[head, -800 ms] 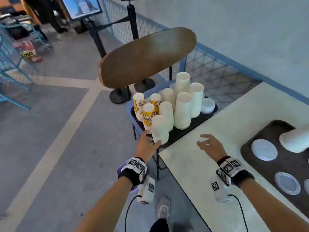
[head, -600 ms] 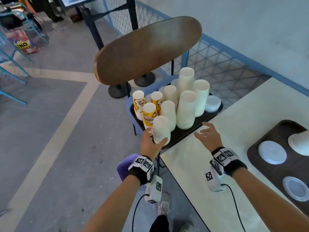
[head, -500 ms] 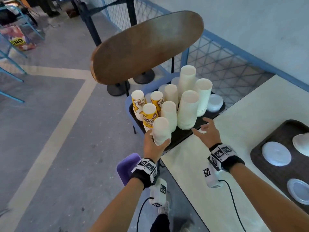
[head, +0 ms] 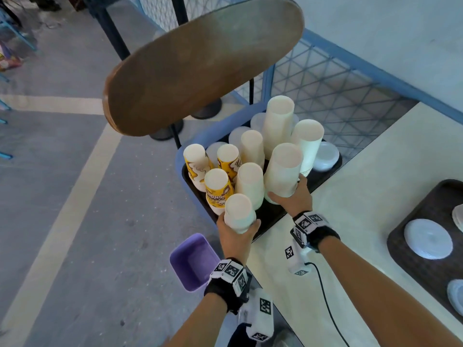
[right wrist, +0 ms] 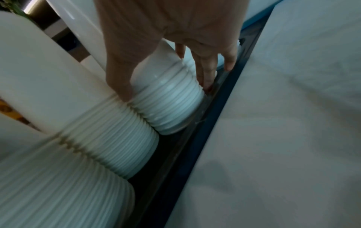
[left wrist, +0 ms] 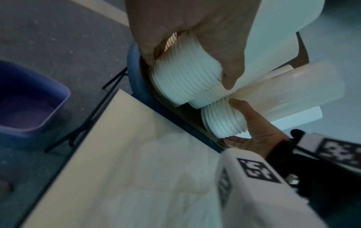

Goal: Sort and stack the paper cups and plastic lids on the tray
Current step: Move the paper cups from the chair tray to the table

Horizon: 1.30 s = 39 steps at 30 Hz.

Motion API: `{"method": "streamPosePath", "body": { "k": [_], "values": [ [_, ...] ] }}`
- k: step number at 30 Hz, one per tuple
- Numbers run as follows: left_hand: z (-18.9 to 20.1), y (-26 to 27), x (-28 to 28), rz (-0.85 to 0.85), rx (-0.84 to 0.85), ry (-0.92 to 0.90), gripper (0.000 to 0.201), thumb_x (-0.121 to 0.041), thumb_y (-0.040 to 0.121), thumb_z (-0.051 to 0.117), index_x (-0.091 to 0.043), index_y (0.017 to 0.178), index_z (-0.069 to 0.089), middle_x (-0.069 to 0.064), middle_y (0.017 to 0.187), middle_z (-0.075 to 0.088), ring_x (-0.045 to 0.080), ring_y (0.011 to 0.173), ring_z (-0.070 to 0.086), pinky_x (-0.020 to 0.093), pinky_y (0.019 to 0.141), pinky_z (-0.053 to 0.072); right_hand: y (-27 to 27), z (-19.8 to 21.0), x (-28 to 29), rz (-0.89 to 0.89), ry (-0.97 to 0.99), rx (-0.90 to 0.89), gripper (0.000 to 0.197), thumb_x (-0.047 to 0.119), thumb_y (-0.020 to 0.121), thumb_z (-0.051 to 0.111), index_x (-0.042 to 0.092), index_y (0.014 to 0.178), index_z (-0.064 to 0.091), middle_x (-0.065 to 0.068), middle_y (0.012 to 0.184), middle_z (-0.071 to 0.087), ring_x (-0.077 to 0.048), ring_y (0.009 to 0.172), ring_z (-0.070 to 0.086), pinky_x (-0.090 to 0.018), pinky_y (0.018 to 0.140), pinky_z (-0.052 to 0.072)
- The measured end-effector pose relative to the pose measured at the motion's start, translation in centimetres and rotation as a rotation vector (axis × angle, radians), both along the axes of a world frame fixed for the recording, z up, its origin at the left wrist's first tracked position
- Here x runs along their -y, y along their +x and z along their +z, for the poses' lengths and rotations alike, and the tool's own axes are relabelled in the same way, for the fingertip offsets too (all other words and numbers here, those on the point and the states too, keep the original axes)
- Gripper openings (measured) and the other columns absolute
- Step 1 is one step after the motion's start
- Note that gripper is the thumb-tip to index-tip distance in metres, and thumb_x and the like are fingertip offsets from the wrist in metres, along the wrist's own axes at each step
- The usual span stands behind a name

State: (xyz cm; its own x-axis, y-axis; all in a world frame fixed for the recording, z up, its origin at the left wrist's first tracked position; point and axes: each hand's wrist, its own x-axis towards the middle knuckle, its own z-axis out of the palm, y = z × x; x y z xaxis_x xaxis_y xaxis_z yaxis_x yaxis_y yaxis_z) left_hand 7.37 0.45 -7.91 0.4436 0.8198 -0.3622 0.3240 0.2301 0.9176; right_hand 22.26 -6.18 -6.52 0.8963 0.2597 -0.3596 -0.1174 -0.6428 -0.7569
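A black tray [head: 271,213] on a blue chair seat carries several upside-down cup stacks. My left hand [head: 238,232] grips the base of the nearest small white cup stack [head: 239,212], thumb on one side and fingers on the other. In the left wrist view those fingers [left wrist: 228,83] curl round the stack's ribbed rims [left wrist: 185,83]. My right hand [head: 288,194] grips the base of a wider white cup stack [head: 283,171] on the tray's table side. Its thumb [right wrist: 121,86] and fingers straddle the rims [right wrist: 168,106]. Both stacks stand on the tray.
Yellow printed cup stacks [head: 218,189] and more white stacks crowd the tray, with a pile of clear lids [head: 325,156] at its far corner. The white table [head: 363,196] holds a second dark tray [head: 406,266] with lids [head: 427,239]. A purple bin [head: 193,261] sits on the floor; a brown chair back [head: 200,63] overhangs.
My right hand has moved forward off the table and closed round the wide white stack. My left hand has kept its grip on the small stack.
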Motion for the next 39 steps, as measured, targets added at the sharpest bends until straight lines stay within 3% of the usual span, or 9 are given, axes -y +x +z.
{"method": "streamPosePath", "body": {
  "k": [6,12,17,20,25,29,32,36,39],
  "values": [
    [0.4,0.9,0.8,0.114,-0.08,-0.069,0.083,-0.011,0.063,0.084,-0.014,0.13,0.034,-0.001,0.116,0.05,0.014,0.108,0.046,0.023,0.092,0.038,0.0,-1.1,-0.5,-0.001,-0.144,0.067,0.097,0.044,0.057,0.083,0.014,0.131,0.03,-0.005,0.122,0.058,-0.03,0.114,0.056,-0.04,0.101,0.026],
    [0.5,1.0,0.4,0.08,-0.193,-0.046,0.083,-0.019,0.062,0.085,-0.016,0.127,0.035,0.001,0.116,0.054,0.022,0.108,0.052,0.028,0.092,0.043,0.1,-1.0,-0.6,-0.048,-0.082,0.071,0.093,0.036,0.057,0.085,0.011,0.129,0.031,-0.005,0.118,0.059,-0.031,0.115,0.055,-0.039,0.103,0.025],
    [0.6,0.9,0.1,0.031,-0.197,-0.007,0.082,-0.018,0.061,0.086,-0.014,0.126,0.035,0.007,0.125,0.054,0.026,0.115,0.052,0.031,0.095,0.044,0.0,-0.8,-0.3,-0.105,0.025,0.048,0.095,0.032,0.054,0.087,0.011,0.128,0.032,-0.008,0.124,0.056,-0.033,0.117,0.052,-0.046,0.101,0.038],
    [0.6,0.6,-0.3,-0.005,-0.191,-0.005,0.083,-0.018,0.061,0.085,-0.014,0.127,0.035,0.006,0.125,0.053,0.024,0.116,0.05,0.033,0.097,0.044,-0.3,-0.5,0.2,-0.13,0.08,0.047,0.094,0.027,0.054,0.088,0.012,0.128,0.031,-0.009,0.126,0.054,-0.033,0.116,0.052,-0.042,0.092,0.045],
    [0.9,0.2,-0.7,-0.044,-0.128,-0.003,0.086,-0.014,0.064,0.084,-0.017,0.132,0.031,-0.005,0.115,0.045,0.014,0.108,0.042,0.024,0.093,0.035,-1.0,0.8,1.4,-0.196,0.161,0.066,0.095,0.022,0.054,0.088,0.012,0.13,0.03,-0.009,0.128,0.052,-0.031,0.116,0.051,-0.037,0.09,0.044],
    [0.8,-0.7,-0.5,-0.065,-0.099,-0.032,0.094,-0.016,0.062,0.085,-0.019,0.137,0.029,0.003,0.132,0.048,0.024,0.124,0.044,0.04,0.107,0.038,-2.1,2.1,3.5,-0.244,0.233,0.06,0.097,0.018,0.057,0.087,0.013,0.133,0.027,-0.009,0.131,0.048,-0.028,0.117,0.048,-0.028,0.085,0.038],
    [1.3,-0.9,0.8,-0.17,-0.085,-0.028,0.094,-0.013,0.064,0.084,-0.016,0.14,0.029,0.007,0.138,0.045,0.029,0.129,0.041,0.045,0.11,0.035,-3.1,3.1,6.3,-0.297,0.277,0.075,0.098,0.017,0.057,0.087,0.014,0.133,0.026,-0.006,0.128,0.048,-0.019,0.108,0.048,-0.028,0.085,0.038],
    [2.8,-0.3,3.5,-0.394,-0.051,0.015,0.085,-0.009,0.063,0.084,-0.012,0.135,0.039,0.003,0.127,0.051,0.02,0.122,0.046,0.029,0.103,0.034,-4.4,4.0,11.1,-0.383,0.31,0.091,0.096,0.02,0.055,0.088,0.016,0.131,0.029,0.002,0.119,0.05,-0.015,0.105,0.049,-0.027,0.085,0.039],
    [4.6,1.6,6.9,-0.606,0.005,0.069,0.08,-0.003,0.059,0.085,-0.013,0.128,0.044,0.0,0.117,0.051,0.018,0.112,0.048,0.029,0.1,0.036,-4.9,5.1,16.4,-0.472,0.344,0.104,0.097,0.025,0.05,0.09,0.016,0.13,0.034,0.005,0.117,0.053,-0.013,0.107,0.052,-0.026,0.087,0.041]
  ]
}}
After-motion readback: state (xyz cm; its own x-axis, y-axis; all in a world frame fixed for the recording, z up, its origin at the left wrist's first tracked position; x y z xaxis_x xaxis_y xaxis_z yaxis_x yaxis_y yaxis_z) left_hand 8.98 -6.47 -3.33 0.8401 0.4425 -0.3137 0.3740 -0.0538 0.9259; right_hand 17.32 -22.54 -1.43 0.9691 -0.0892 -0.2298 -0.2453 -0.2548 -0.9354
